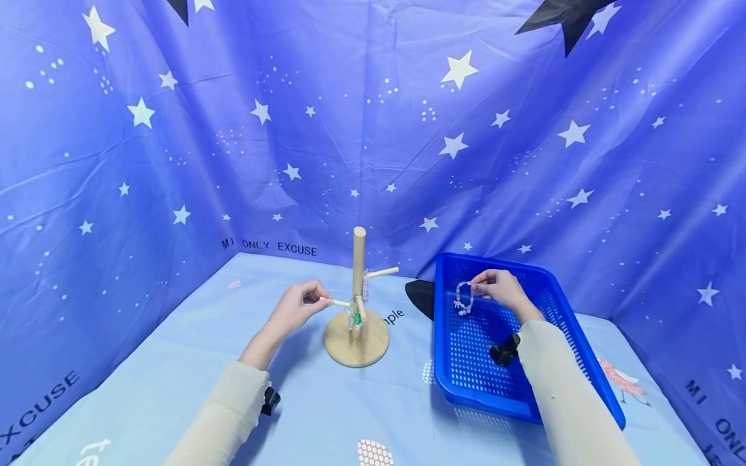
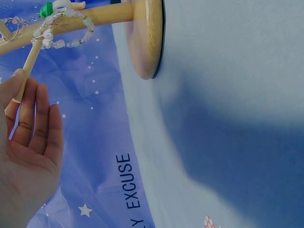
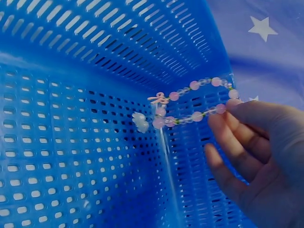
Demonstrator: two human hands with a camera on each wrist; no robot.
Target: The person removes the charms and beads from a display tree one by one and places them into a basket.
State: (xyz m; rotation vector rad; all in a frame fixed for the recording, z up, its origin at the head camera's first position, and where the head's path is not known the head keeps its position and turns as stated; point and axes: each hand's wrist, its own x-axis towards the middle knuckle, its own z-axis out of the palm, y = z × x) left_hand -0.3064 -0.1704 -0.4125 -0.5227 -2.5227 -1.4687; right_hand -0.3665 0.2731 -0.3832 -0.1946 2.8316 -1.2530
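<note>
My left hand pinches the tip of a short peg on a wooden stand, which stands upright on a round base. A bracelet of clear and pale beads hangs on that peg close to the post, with a green charm beside it. Behind the post, pink beads hang by another peg. Over the blue basket, my right hand holds a bracelet of pink and clear beads between thumb and fingers; a bow and a white charm dangle from it.
The basket, with slotted walls and a perforated floor, sits right of the stand on a light blue cloth. Blue star-printed fabric rises behind and at both sides. A black camera is strapped at my right wrist.
</note>
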